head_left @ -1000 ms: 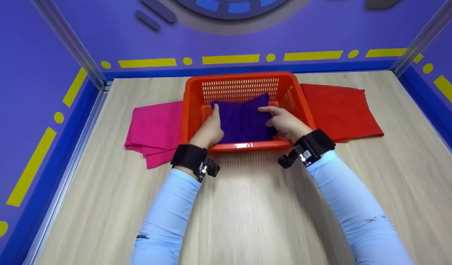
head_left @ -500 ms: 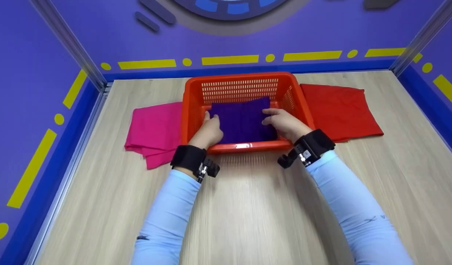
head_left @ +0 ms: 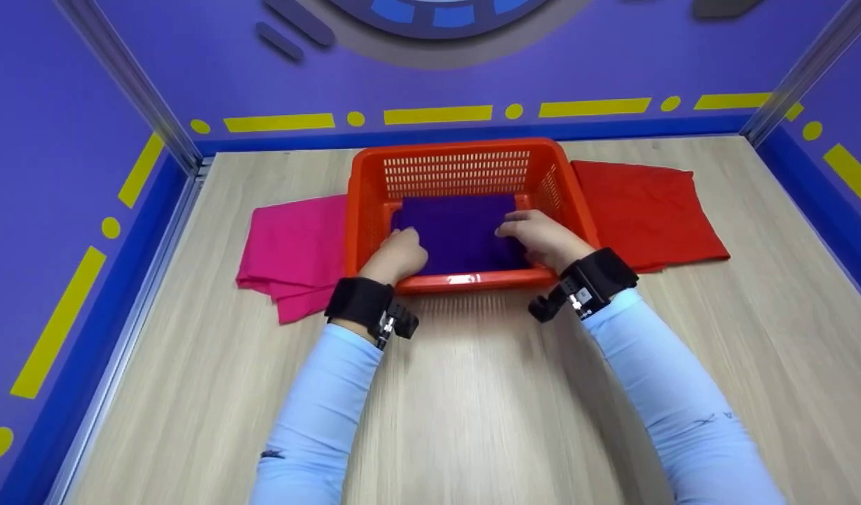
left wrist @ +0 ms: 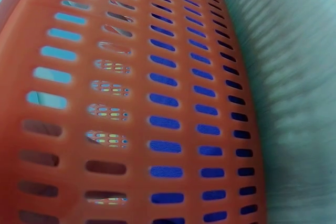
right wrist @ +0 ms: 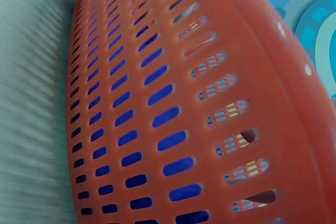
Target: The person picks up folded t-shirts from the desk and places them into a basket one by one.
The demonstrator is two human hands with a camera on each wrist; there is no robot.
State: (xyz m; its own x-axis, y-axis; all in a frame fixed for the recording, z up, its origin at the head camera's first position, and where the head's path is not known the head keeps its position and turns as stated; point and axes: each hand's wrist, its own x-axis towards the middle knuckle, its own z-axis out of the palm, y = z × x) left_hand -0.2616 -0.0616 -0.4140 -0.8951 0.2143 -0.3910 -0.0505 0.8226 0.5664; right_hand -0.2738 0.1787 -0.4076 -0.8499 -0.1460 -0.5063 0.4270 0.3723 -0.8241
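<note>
A folded purple cloth (head_left: 458, 231) lies fairly flat inside the orange-red plastic basket (head_left: 465, 147). My left hand (head_left: 399, 254) reaches over the front rim and holds the cloth's near left side, with its fingers bent down and mostly hidden. On the opposite side my right hand (head_left: 543, 237) grips the cloth's right edge with bent fingers, the tips resting at the fabric. In the left wrist view the slotted basket wall (left wrist: 139, 103) hides the hand, and purple cloth (left wrist: 165, 123) shows through the slots. The right wrist view likewise shows the basket wall (right wrist: 152, 93) with purple behind it.
A folded pink cloth (head_left: 297, 245) lies against the basket's left side, and a folded red cloth (head_left: 648, 214) against its right. All stand on a wooden tabletop (head_left: 465, 393), with blue-purple panels (head_left: 276, 84) at the back and sides.
The purple cloth's raised back corners have sunk and it lies flatter and smoother in the basket. My left thumb has drawn back and down; my right fingers have shifted slightly lower.
</note>
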